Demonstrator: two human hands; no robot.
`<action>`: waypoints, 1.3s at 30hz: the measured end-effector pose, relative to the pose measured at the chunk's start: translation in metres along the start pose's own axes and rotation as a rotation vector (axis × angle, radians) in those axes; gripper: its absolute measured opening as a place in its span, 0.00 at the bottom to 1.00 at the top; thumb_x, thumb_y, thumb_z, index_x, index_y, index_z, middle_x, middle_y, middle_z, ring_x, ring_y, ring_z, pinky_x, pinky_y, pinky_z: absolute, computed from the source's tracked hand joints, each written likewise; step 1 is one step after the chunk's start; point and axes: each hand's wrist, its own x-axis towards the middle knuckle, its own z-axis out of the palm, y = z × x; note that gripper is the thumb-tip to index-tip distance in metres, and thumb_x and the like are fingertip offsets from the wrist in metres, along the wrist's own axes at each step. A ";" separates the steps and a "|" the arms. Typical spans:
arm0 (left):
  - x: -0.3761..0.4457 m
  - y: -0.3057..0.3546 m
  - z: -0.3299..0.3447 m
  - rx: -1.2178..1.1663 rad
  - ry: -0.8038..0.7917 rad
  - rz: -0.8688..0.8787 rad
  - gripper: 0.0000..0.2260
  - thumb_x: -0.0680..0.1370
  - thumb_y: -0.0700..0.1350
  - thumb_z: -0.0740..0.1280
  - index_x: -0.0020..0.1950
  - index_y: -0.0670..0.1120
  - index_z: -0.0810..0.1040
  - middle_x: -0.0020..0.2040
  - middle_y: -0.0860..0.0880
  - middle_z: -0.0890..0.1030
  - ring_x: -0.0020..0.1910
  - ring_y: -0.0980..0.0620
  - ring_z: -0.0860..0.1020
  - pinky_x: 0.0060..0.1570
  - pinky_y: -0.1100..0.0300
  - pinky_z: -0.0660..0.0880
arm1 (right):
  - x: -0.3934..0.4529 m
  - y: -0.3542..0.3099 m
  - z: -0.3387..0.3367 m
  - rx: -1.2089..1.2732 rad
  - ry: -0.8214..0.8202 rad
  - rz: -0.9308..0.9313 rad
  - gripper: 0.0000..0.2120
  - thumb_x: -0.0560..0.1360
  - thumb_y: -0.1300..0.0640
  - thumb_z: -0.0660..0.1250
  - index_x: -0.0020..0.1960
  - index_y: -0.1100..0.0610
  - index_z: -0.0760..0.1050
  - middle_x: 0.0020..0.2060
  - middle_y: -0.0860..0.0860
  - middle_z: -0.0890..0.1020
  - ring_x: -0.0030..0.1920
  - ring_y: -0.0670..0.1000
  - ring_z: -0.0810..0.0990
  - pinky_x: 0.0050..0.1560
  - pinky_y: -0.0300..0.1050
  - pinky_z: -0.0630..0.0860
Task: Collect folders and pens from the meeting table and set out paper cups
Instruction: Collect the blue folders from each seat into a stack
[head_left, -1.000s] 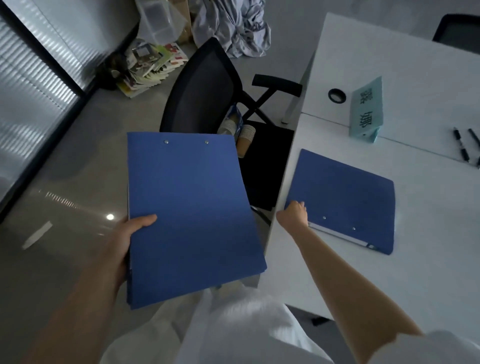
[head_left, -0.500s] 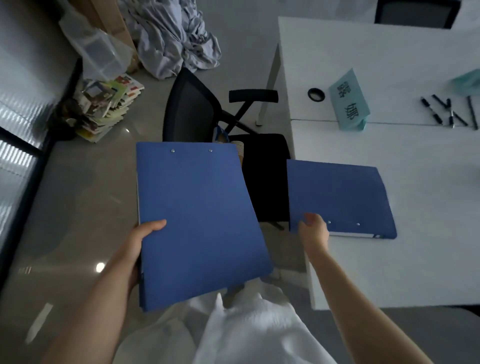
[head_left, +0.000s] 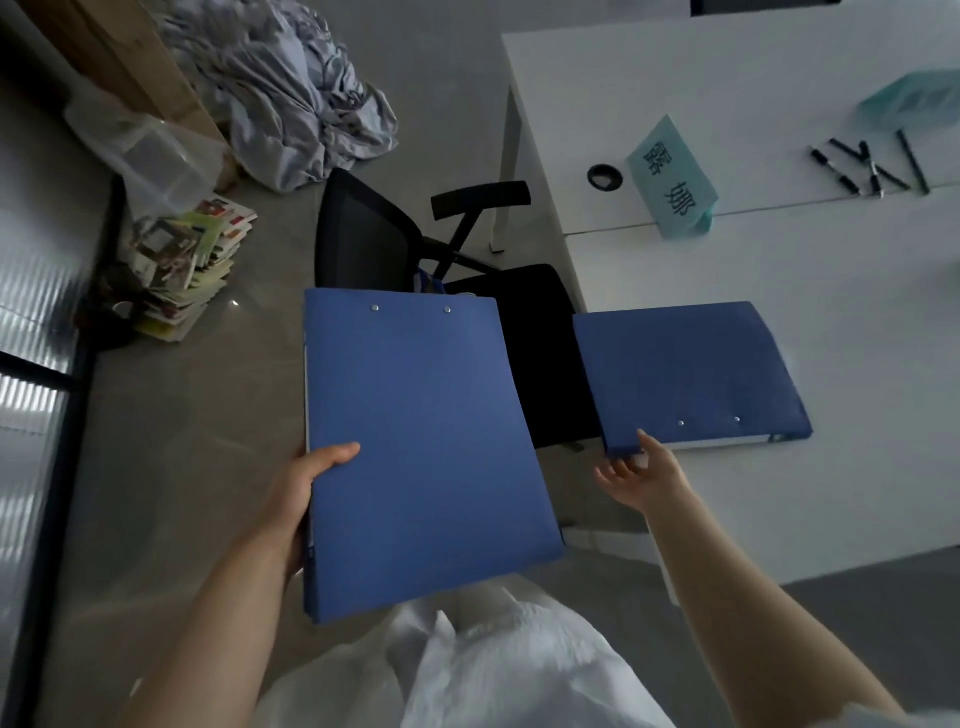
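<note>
My left hand (head_left: 301, 493) grips the left edge of a stack of blue folders (head_left: 421, 441), held flat in front of me above the floor. A second blue folder (head_left: 685, 374) lies on the white table (head_left: 857, 322), its near left corner jutting past the table edge. My right hand (head_left: 636, 475) pinches that corner, thumb on top and fingers underneath. Several black pens (head_left: 872, 166) lie loose farther back on the table. A few paper cups behind the held stack are almost fully hidden.
A black office chair (head_left: 395, 244) stands between me and the table. A teal name card (head_left: 672, 179) and a cable hole (head_left: 604, 176) are on the table. Magazines (head_left: 182, 265), a plastic bin (head_left: 150, 156) and crumpled cloth (head_left: 296, 88) lie on the floor.
My right hand dragged the table folder toward me and to the table's edge, turning it square; its corner now overhangs. My view shifted right along the table. The left-hand stack stayed steady.
</note>
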 end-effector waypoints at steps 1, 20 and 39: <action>0.002 0.002 0.000 0.003 0.000 0.003 0.19 0.64 0.46 0.71 0.54 0.45 0.81 0.45 0.43 0.86 0.38 0.44 0.85 0.39 0.52 0.80 | -0.002 -0.001 0.004 -0.019 0.001 -0.025 0.14 0.76 0.48 0.66 0.52 0.58 0.71 0.49 0.53 0.77 0.47 0.53 0.78 0.51 0.50 0.73; 0.020 0.042 0.017 -0.088 0.033 0.049 0.10 0.76 0.46 0.66 0.56 0.46 0.81 0.50 0.45 0.86 0.42 0.46 0.85 0.43 0.53 0.80 | -0.143 0.003 0.116 0.251 -0.592 0.029 0.08 0.61 0.68 0.72 0.38 0.63 0.77 0.33 0.54 0.82 0.29 0.46 0.81 0.34 0.43 0.82; 0.044 0.103 -0.126 -0.248 0.180 0.086 0.12 0.79 0.55 0.64 0.57 0.50 0.80 0.49 0.49 0.86 0.45 0.49 0.84 0.42 0.52 0.77 | -0.113 0.099 0.239 -1.357 -0.643 -0.106 0.18 0.70 0.60 0.72 0.60 0.57 0.75 0.45 0.54 0.83 0.33 0.50 0.82 0.32 0.44 0.82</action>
